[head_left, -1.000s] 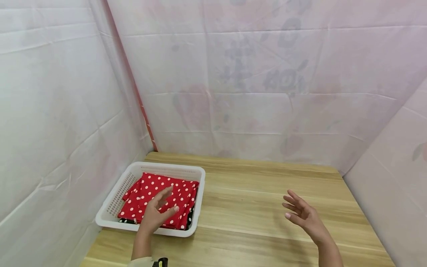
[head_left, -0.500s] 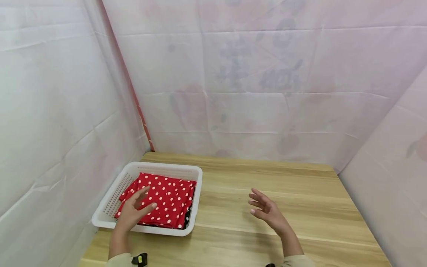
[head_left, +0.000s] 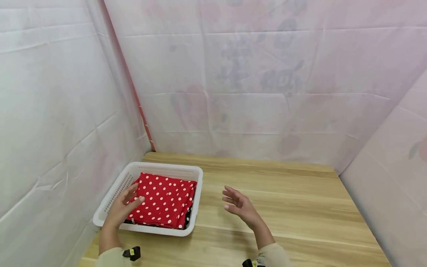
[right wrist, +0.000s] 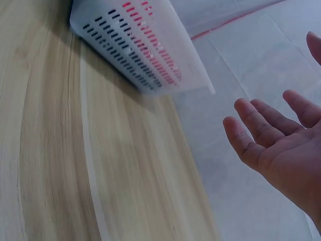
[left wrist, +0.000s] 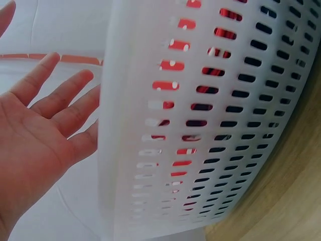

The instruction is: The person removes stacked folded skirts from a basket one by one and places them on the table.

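Note:
In the head view a white basket [head_left: 197, 200] holds folded red cloth with white dots [head_left: 163, 200], and black dotted cloth [head_left: 188, 218] shows beneath it. My left hand [head_left: 118, 211] hovers over the basket's left front part, fingers spread and loosely bent, holding nothing. To the right of the basket, my right hand [head_left: 245, 210] is held above the table, also empty with relaxed fingers. The left wrist view has the left hand [left wrist: 45, 125] beside the slotted basket wall [left wrist: 200, 120]. In the right wrist view the right hand [right wrist: 281, 140] faces the basket [right wrist: 135, 45] across a gap.
The wooden table [head_left: 293, 207] extends to the right of the basket. White printed sheeting [head_left: 247, 92] hangs behind the table, with more on its left [head_left: 60, 122] and right [head_left: 400, 155] sides.
Both hands have moved left, the right one by more, from far over the table toward the basket. The left hand has shifted to the basket's left part. The cloth lies as before.

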`<state>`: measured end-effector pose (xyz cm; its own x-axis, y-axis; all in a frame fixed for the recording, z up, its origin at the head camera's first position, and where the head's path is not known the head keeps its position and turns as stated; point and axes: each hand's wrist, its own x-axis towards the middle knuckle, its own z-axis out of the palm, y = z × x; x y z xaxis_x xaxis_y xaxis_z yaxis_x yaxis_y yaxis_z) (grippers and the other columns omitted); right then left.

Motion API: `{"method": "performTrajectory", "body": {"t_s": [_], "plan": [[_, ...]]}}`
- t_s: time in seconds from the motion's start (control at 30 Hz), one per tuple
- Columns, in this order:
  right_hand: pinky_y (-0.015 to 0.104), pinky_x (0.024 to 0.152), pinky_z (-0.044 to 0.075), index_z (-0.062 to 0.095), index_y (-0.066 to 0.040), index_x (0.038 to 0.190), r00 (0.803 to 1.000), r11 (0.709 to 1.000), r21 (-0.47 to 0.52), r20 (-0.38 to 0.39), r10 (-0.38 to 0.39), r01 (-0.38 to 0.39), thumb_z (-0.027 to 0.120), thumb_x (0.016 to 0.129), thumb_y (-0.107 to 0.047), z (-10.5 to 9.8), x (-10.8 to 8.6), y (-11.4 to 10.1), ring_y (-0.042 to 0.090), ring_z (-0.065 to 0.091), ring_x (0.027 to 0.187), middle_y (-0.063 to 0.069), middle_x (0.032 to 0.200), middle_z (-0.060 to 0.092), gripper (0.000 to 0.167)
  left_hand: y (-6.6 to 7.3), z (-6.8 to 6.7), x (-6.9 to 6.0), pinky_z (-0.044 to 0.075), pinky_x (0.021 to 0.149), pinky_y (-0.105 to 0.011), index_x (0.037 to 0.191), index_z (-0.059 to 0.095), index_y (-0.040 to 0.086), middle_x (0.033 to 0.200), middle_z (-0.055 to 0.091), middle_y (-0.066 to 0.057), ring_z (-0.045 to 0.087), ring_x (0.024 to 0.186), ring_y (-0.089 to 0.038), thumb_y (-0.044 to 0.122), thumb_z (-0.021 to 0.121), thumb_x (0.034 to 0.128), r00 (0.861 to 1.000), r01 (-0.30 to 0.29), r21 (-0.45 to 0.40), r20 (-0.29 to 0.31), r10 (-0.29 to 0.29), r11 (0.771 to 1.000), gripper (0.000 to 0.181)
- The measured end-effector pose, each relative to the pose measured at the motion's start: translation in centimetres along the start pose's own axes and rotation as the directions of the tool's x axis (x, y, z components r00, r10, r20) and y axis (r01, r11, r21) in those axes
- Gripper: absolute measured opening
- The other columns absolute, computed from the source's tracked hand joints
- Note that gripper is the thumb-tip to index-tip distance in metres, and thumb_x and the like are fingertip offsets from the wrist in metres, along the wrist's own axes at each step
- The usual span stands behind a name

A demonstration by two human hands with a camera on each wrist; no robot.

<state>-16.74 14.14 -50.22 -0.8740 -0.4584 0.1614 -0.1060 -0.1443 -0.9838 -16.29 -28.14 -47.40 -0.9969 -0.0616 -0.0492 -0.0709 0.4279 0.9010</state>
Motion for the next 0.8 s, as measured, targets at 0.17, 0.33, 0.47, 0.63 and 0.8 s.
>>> {"method": "performTrajectory", "body": {"t_s": [0.17,0.33,0.47,0.63,0.8], "plan": [[0.039,0.094,0.042,0.025,0.000,0.145,0.998,0.998,0.041,0.035,0.049,-0.050,0.058,0.091,-0.005,1.6,1.3,0.2,0.044,0.033,0.126,0.025,0.140,0.033,0.063,-0.7,-0.8,0.1,0.035,0.092,-0.060,0.147,0.026,0.012,0.145,0.027,-0.021,0.024,0.130,-0.044,0.037,0.065,0.0856,1.000,0.002,-0.012,0.005,-0.002,1.000,0.077],[0.040,0.094,0.041,0.023,0.004,0.144,0.993,0.989,0.118,0.080,0.085,-0.094,0.056,0.091,-0.008,3.8,2.2,1.0,0.042,0.037,0.124,0.027,0.138,0.036,0.063,-0.9,-1.1,0.5,0.035,0.092,-0.061,0.147,0.024,0.012,0.145,0.025,-0.023,0.025,0.129,-0.044,0.039,0.063,0.0867,0.999,0.038,-0.009,0.029,-0.038,0.999,0.076],[0.041,0.094,0.042,0.022,0.004,0.145,0.985,0.978,0.156,0.126,0.119,-0.138,0.055,0.091,-0.010,5.3,2.7,1.6,0.042,0.036,0.125,0.028,0.139,0.034,0.064,-1.2,-1.3,0.9,0.034,0.093,-0.061,0.148,0.023,0.012,0.145,0.025,-0.023,0.024,0.129,-0.044,0.041,0.063,0.0861,0.997,0.066,-0.003,0.044,-0.066,0.998,0.079],[0.043,0.094,0.042,0.021,0.004,0.144,0.986,0.974,0.176,0.111,0.125,-0.143,0.055,0.091,-0.010,6.2,3.4,1.4,0.040,0.037,0.125,0.030,0.139,0.033,0.065,-1.3,-1.7,1.5,0.033,0.094,-0.060,0.148,0.022,0.012,0.146,0.024,-0.022,0.021,0.130,-0.043,0.042,0.064,0.0852,0.995,0.077,0.006,0.060,-0.077,0.997,0.081],[0.045,0.094,0.041,0.026,-0.001,0.145,0.988,0.971,0.194,0.101,0.120,-0.138,0.056,0.091,-0.010,6.9,4.4,1.0,0.041,0.036,0.125,0.028,0.139,0.035,0.062,-1.5,-1.9,2.3,0.033,0.095,-0.060,0.148,0.021,0.010,0.147,0.021,-0.023,0.019,0.131,-0.045,0.040,0.065,0.0848,0.994,0.087,0.009,0.072,-0.087,0.996,0.083]]}}
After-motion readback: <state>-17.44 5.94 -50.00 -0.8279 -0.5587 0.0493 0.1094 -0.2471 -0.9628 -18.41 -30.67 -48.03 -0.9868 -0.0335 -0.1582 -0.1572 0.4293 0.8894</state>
